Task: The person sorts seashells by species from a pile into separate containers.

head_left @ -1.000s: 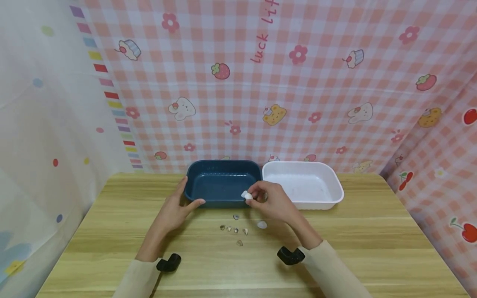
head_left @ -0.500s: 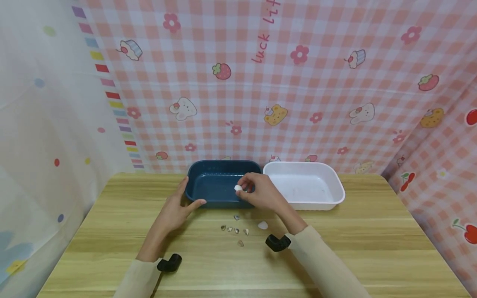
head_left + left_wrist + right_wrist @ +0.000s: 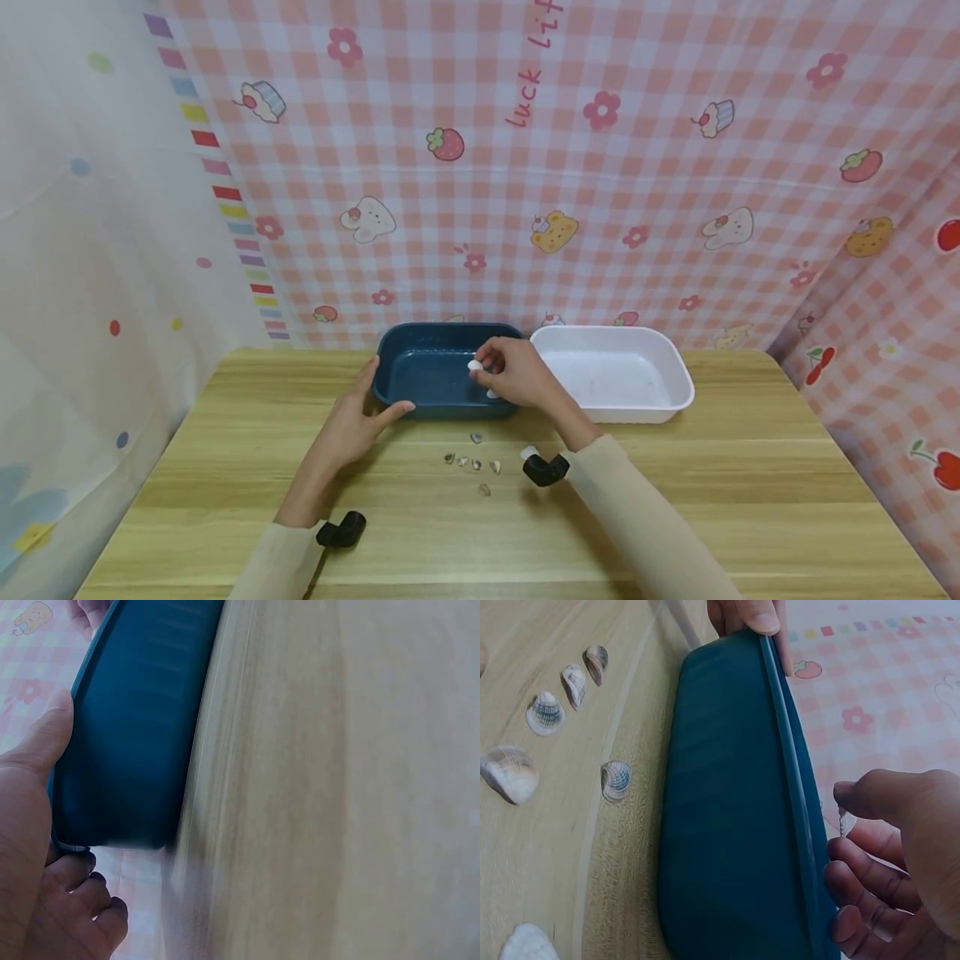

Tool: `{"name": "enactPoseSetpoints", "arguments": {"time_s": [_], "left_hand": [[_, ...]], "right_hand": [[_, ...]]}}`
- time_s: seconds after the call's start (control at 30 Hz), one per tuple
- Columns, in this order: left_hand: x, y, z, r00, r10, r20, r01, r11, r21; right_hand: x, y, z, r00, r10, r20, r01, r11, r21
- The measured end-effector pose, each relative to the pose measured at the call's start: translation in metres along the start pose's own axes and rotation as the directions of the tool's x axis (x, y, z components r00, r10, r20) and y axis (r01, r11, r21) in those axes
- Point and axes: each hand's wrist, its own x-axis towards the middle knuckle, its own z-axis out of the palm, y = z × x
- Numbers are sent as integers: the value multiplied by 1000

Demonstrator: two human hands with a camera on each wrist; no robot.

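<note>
Gripped on the table (image 3: 270,392) by my left hand (image 3: 351,429), the dark blue tray (image 3: 450,412) sits just beside the white tray (image 3: 637,415). On my head feed, my right hand (image 3: 513,372) pinches 1 white shell (image 3: 476,365) over the dark blue tray; 6 small shells (image 3: 476,465) lie nearer.

Soft light casts faint shadows on the table (image 3: 750,517); left wrist view looks hazy.
</note>
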Motion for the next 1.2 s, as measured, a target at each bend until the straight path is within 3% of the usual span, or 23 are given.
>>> {"name": "enactPoseSetpoints", "arguments": {"time_s": [0.47, 1.0, 1.2], "left_hand": [[-1, -1, 1, 1000, -3, 5, 3, 1000, -12], [-2, -2, -2, 1000, -1, 6, 1, 1000, -9], [-1, -2, 0, 1000, 5, 1, -5, 1000, -14]], "right_hand": [[-3, 3, 0, 998, 50, 47, -49, 999, -19], [-37, 3, -12, 998, -70, -4, 70, 997, -21], [-52, 5, -14, 996, -76, -41, 75, 997, -24]]}}
